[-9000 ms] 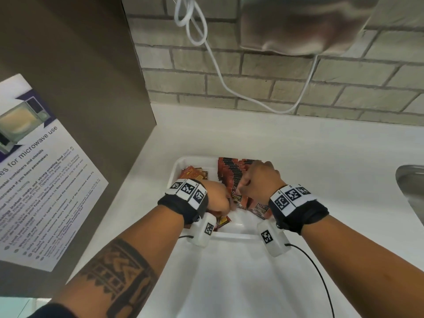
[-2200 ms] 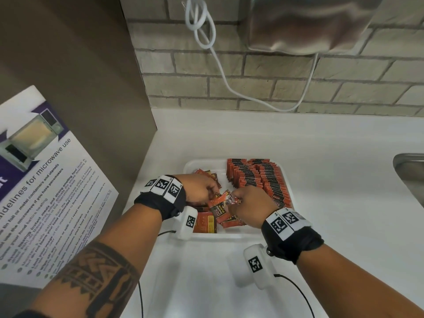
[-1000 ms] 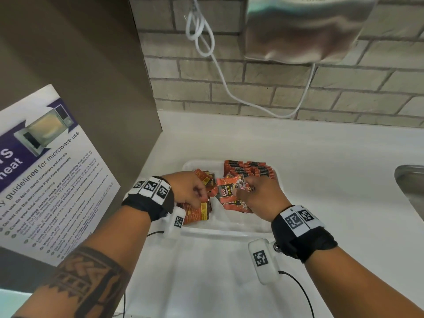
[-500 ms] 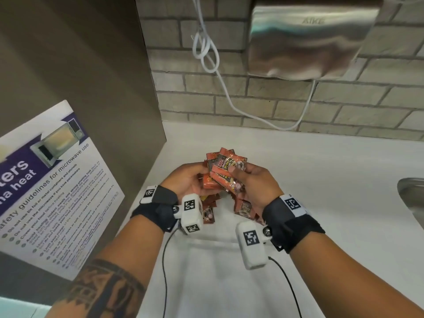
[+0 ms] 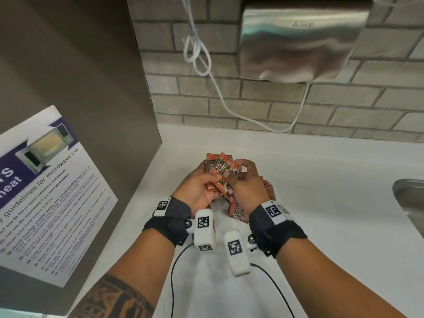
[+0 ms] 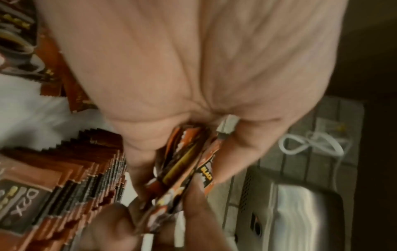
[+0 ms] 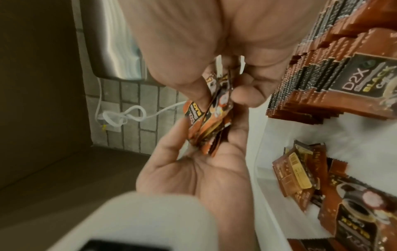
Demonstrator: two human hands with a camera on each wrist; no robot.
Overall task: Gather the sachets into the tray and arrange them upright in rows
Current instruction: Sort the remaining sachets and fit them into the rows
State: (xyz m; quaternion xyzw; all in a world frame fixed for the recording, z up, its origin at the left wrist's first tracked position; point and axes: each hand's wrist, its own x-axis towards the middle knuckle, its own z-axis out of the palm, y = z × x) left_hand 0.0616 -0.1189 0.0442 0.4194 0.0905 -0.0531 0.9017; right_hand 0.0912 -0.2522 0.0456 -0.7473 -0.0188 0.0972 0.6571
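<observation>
Both hands hold a bundle of orange-brown coffee sachets [image 5: 222,173] in the air above the white tray [image 7: 263,169]. My left hand [image 5: 197,189] cups the bundle [image 7: 209,118] from below and the left. My right hand [image 5: 247,189] pinches its front sachets [image 6: 189,163] between thumb and fingers. A long row of upright sachets [image 7: 322,76] stands in the tray's right part [image 6: 71,169]. A few loose sachets [image 7: 300,173] lie flat on the tray floor under my hands [image 5: 238,211]. The head view hides most of the tray behind my hands.
The tray sits on a white counter [image 5: 321,180] against a brick wall. A steel hand dryer [image 5: 298,42] and its white cable [image 5: 199,56] hang above. At the left stands a brown panel with a microwave poster [image 5: 46,191]. A steel sink edge [image 5: 408,203] lies at the right.
Both hands gathered loose sachets from the tray's left part and raised them as one bundle. Since half a second ago the bundle has stayed up and the right fingers have shifted on its front.
</observation>
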